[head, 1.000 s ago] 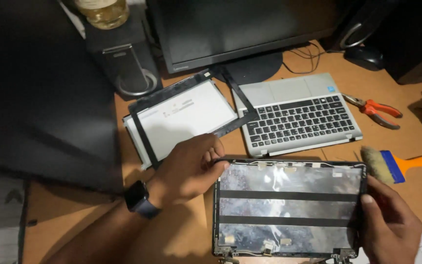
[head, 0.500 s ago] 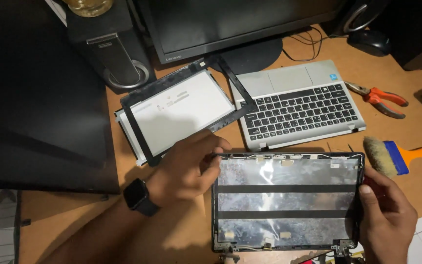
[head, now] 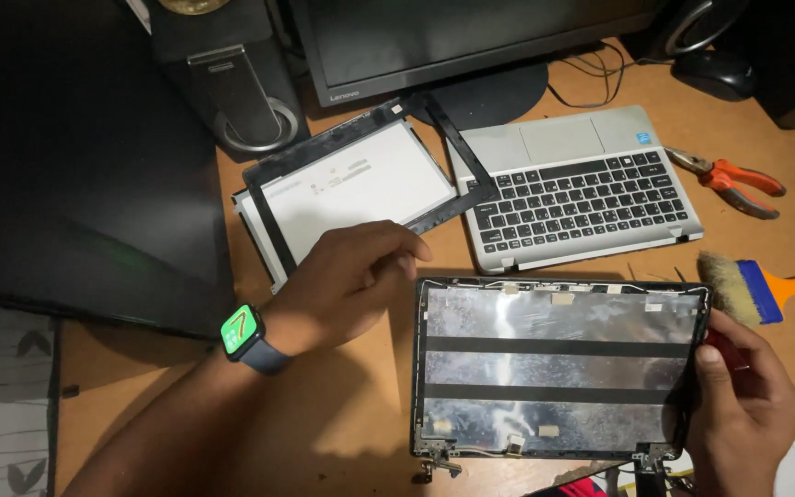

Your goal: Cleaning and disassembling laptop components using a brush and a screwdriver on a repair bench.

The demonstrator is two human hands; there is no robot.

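Note:
A laptop screen back cover (head: 558, 368) lies inside-up on the brown desk, silvery foil crossed by two black strips, hinges at its near edge. My right hand (head: 745, 405) grips its right edge, thumb on the rim, and a small red thing (head: 718, 339) peeks out by the thumb. My left hand (head: 347, 281), with a green-faced watch (head: 241, 331) on the wrist, rests on the desk just left of the cover's top-left corner. Its fingers are curled under, so I cannot see whether they hold anything.
Behind lie a bare display panel (head: 351, 189) under a loose black bezel (head: 457, 161), a silver keyboard base (head: 581, 193), orange-handled pliers (head: 729, 179) and a brush (head: 756, 290). A monitor (head: 453, 46), a speaker (head: 232, 83) and a mouse (head: 715, 74) stand at the back; a dark panel (head: 75, 184) fills the left.
My left hand has drawn slightly back from the cover's top-left corner. My right hand keeps its hold on the right edge. The cover has barely moved.

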